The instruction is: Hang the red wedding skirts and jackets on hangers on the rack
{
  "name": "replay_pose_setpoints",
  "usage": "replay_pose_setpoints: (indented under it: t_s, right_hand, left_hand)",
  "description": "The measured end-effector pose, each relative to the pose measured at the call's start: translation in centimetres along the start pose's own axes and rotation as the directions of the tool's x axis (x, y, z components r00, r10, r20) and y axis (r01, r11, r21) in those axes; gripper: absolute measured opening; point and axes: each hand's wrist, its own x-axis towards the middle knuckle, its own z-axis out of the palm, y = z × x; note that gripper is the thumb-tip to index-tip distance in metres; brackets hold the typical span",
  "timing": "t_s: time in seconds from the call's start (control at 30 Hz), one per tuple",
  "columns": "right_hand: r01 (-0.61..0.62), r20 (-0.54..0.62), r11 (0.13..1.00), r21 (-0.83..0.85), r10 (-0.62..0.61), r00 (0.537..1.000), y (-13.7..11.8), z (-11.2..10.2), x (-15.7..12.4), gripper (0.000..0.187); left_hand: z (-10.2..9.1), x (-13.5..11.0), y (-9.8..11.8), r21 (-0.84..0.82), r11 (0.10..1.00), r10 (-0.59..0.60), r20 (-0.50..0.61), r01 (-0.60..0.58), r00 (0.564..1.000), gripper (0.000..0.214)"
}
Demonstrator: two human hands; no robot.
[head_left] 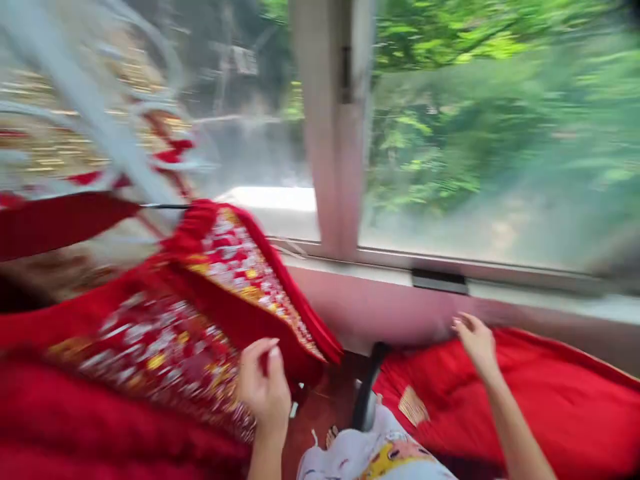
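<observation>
My left hand (266, 383) is raised in front of a red embroidered cloth (170, 347), its fingers curled in toward the thumb. Whatever it may hold is too small or blurred to see. Out to the right, my right hand (477, 343) is pinched closed near the pink wall under the window. I cannot make out anything between its fingertips. Below that hand a plain red cloth (540, 400) is spread, with a small beige patch (413, 407) on it. The embroidered cloth carries white and gold decoration and hangs in folds at the left.
A white curled metal frame (100, 120) with gold and red items stands at the upper left. The window (490, 147) shows blurred greenery behind a pale post (335, 133). A dark curved chair edge (367, 387) is beside my lap. The floor (323, 393) is reddish with small scraps.
</observation>
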Motion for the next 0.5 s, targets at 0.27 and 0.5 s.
replay_pose_setpoints:
  t_s: [0.27,0.5]
  right_hand:
    - [-0.325,-0.364,0.944,-0.058,0.283,0.887,8.1,-11.4,-9.7,0.036]
    - [-0.458,-0.690,0.864,-0.211,0.200,0.696,10.7,-22.3,-15.0,0.039]
  left_hand:
    - [28.7,-2.9,6.0,-0.275,0.962,0.234,0.807,-0.006,0.543,0.020]
    - [42.7,-8.8,12.0,-0.458,0.840,0.521,0.830,-0.289,0.198,0.026]
